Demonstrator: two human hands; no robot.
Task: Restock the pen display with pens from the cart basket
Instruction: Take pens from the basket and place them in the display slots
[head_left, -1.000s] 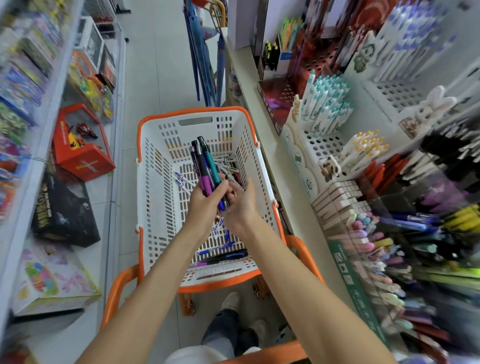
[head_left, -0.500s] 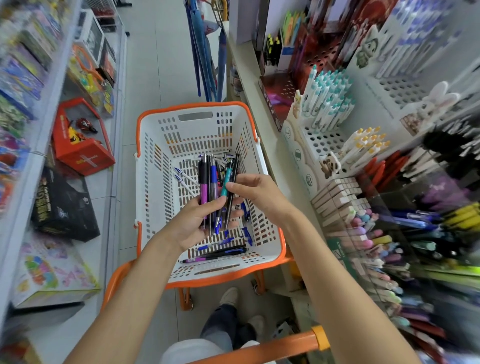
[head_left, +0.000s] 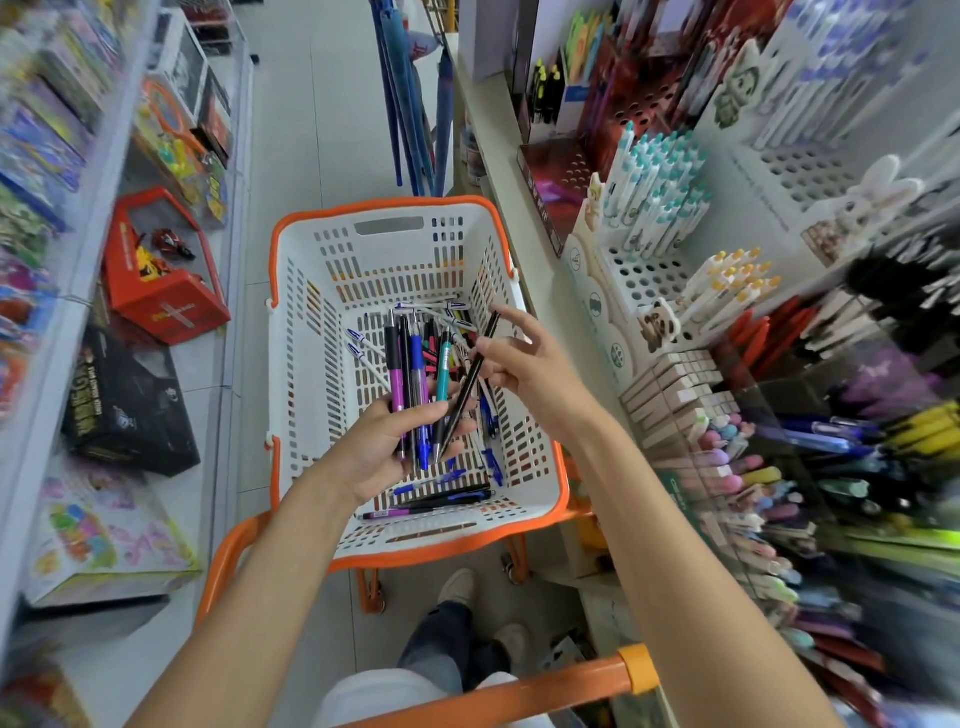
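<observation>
– At the near edge, what is in view?
– The orange cart handle (head_left: 519, 696), which crosses below both forearms. Beyond it, the white cart basket (head_left: 447, 551) with an orange rim sits on the cart.
– State of the left hand?
– The left hand (head_left: 374, 457) is palm up above the basket. Its fingers are curled round a bundle of pens (head_left: 413, 374): purple, black, blue and teal barrels, pointing away from the person.
– And the right hand?
– The right hand (head_left: 530, 369) is just beyond the left. Thumb and fingers pinch a black pen (head_left: 467, 387) near mid-barrel, and the index finger is extended. The pen is tilted, with its lower tip in the left palm beside the bundle.
– Where is the remaining stock?
– Loose pens (head_left: 447, 496) lie on the basket floor, under and past both hands.
– Location of the display?
– The pen display (head_left: 769, 475) stands on the shelf to the right of the basket and is blurred at the near end. Farther along, white pens with teal caps (head_left: 657, 192) stand upright in a perforated holder. Left of the aisle, a red box (head_left: 161, 306) sits on a low shelf.
</observation>
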